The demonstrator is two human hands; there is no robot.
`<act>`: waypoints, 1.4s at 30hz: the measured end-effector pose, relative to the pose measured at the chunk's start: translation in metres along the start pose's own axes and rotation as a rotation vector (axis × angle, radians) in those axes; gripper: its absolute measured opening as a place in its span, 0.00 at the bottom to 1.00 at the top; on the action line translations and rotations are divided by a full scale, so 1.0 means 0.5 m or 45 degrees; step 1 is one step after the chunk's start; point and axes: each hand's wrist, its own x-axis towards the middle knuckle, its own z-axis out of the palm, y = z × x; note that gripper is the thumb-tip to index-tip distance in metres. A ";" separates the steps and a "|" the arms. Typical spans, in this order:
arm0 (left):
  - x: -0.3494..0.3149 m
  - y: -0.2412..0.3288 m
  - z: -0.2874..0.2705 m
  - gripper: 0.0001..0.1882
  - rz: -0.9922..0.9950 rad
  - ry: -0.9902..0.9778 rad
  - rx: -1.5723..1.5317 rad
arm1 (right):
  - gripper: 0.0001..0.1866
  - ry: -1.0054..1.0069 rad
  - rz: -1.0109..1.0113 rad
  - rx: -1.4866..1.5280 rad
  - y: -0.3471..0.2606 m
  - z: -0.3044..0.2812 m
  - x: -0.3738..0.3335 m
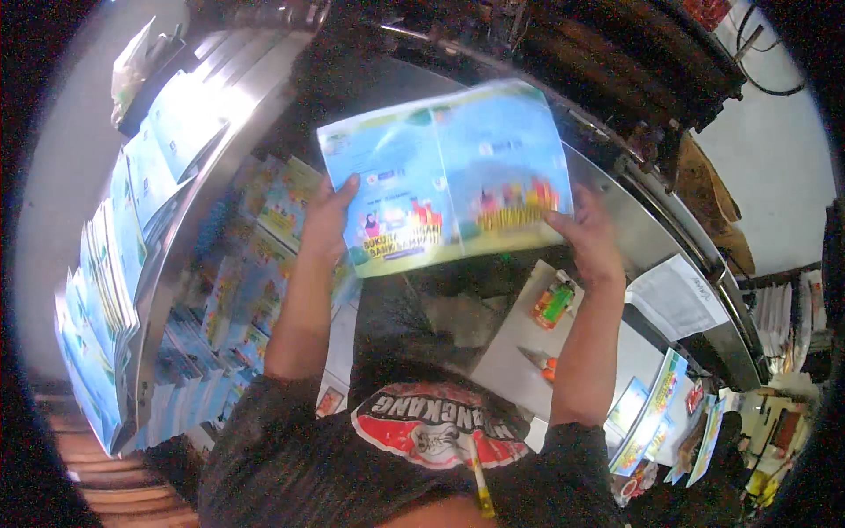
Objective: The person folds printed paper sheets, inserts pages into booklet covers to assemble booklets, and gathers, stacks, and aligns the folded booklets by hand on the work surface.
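A wide blue printed cover sheet (422, 158) with two matching panels is held up in front of me, tilted slightly, its right end higher. My left hand (329, 216) grips its left edge, the thumb lying on the printed face. At the lower right corner, my right hand (591, 233) pinches the sheet between thumb and fingers. Most fingers of both hands are hidden behind it. The right panel is blurred. A small bottle with a green and orange label (553, 304) lies on a white board (502, 352) below the sheet, left of my right forearm.
Blue printed stacks (110, 264) line a metal ledge (189, 211) on the left, with more printed sheets (242, 290) lower down beside it. An orange-handled tool (547, 365) rests on the board. White paper (678, 297) lies at right. Dark machinery (616, 62) stands at the back.
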 end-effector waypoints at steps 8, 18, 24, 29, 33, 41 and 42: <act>-0.042 -0.069 0.089 0.18 0.080 0.126 -0.184 | 0.24 0.361 0.039 0.684 0.094 0.052 0.000; -0.073 -0.077 0.181 0.22 0.059 0.125 -0.178 | 0.28 0.606 -0.147 0.350 0.091 0.088 -0.003; -0.070 -0.044 0.160 0.24 0.045 0.142 -0.261 | 0.25 0.493 -0.147 0.341 0.073 0.106 0.020; -0.077 -0.033 0.128 0.23 0.106 0.107 -0.307 | 0.27 0.444 -0.166 0.315 0.058 0.134 -0.004; -0.101 -0.037 0.085 0.24 0.062 -0.010 -0.232 | 0.27 0.447 -0.084 0.372 0.062 0.109 -0.053; -0.073 -0.033 0.049 0.36 -0.472 -0.759 -0.286 | 0.25 0.204 0.096 0.045 0.047 0.065 -0.091; -0.073 -0.039 0.072 0.31 -0.269 -0.578 0.247 | 0.25 0.190 0.105 0.059 0.067 0.049 -0.079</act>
